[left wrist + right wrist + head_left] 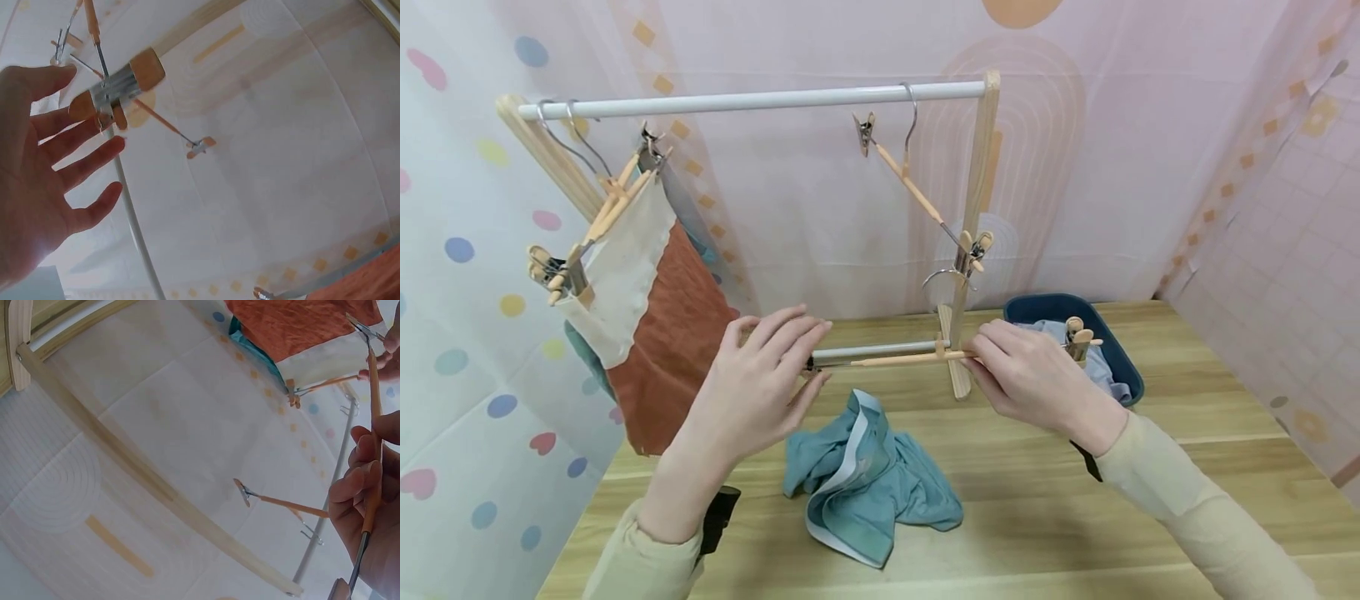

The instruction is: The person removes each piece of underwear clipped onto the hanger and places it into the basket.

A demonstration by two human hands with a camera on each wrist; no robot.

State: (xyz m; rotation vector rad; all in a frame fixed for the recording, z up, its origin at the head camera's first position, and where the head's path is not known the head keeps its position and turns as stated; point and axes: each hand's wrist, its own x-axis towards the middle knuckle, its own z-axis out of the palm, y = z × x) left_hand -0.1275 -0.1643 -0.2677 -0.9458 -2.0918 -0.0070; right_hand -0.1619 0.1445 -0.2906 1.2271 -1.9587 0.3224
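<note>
Two hands, one hanger. The right hand (pixel 1022 367) has its thumb and fingers curled round the bar of a clip hanger (pixel 902 359), and that looks like the grip doing all the carrying. The left hand (pixel 767 375) is loosely spread at the other end, by the end clip (pixel 119 87), with the thumb clear of it. Fingers look right up against the clip, but I can't tell if they actually touch. My guess is one hand carries so the other is free for the clip.

The hanger's up over the table (pixel 1060 517), towards the far edge, hook (pixel 934 274) on top, so it's the right way up for hanging imo.

Teal garment (pixel 910 483) lies crumpled on the table, well in from the left and right edges, probably so either hand can reach it. Blue bin (pixel 1041 307) with pale cloth (pixel 1101 371) sits near the far right corner, out of the way I'd say. Rack (pixel 737 102) is by the far edge, with a rust-and-cream garment (pixel 677 333) at its left end and a bare hanger (pixel 917 193) at its right
</note>
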